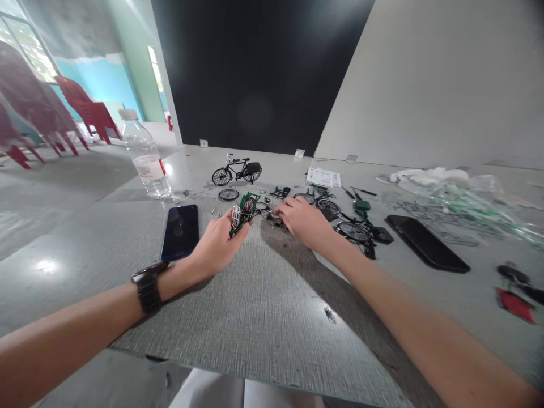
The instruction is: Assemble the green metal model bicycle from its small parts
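I see my left hand (221, 243) curled around a green model bicycle (242, 214), fingers closed on its frame, with the white basket end and one wheel sticking up above the thumb. My right hand (304, 221) lies palm down on the table (85, 238) just to the right of it. Its fingers are bent, with the tips on small dark parts (272, 215); I cannot tell whether they pinch one. A dark phone (181, 231) lies just left of the left hand. A loose wheel (228, 195) and a finished black bicycle (237, 170) sit beyond it. More wheels (352, 229) lie just right of the right hand.
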Tool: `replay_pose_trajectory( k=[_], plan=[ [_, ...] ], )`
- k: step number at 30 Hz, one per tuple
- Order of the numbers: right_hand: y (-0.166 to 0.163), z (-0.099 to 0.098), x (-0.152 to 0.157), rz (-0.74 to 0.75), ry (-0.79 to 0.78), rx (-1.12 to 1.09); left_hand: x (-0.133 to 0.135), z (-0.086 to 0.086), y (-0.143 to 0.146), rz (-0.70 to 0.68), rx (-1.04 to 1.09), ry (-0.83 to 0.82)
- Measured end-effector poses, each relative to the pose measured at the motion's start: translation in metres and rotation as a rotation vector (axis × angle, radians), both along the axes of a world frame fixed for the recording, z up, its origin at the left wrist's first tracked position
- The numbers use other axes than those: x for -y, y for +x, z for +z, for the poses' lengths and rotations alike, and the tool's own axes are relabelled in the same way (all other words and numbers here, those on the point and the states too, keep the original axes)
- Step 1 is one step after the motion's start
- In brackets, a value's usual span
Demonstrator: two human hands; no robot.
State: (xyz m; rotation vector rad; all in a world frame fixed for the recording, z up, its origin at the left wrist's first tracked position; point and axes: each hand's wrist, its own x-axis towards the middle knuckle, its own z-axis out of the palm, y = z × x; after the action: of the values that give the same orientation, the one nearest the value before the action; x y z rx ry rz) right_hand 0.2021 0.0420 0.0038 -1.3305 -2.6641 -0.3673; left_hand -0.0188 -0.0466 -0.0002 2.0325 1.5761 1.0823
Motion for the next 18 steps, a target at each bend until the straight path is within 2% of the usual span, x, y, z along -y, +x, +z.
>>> replay_pose_trajectory(
  k=[8, 18],
  plan=[
    [0.000, 0.001, 0.004, 0.063, -0.028, -0.178, -0.001, 0.000, -0.001, -0.001, -0.015, 0.027],
    [-0.020, 0.027, 0.050, 0.103, -0.210, -0.524, -0.001, 0.001, -0.001, 0.017, -0.026, 0.047]
  ],
)
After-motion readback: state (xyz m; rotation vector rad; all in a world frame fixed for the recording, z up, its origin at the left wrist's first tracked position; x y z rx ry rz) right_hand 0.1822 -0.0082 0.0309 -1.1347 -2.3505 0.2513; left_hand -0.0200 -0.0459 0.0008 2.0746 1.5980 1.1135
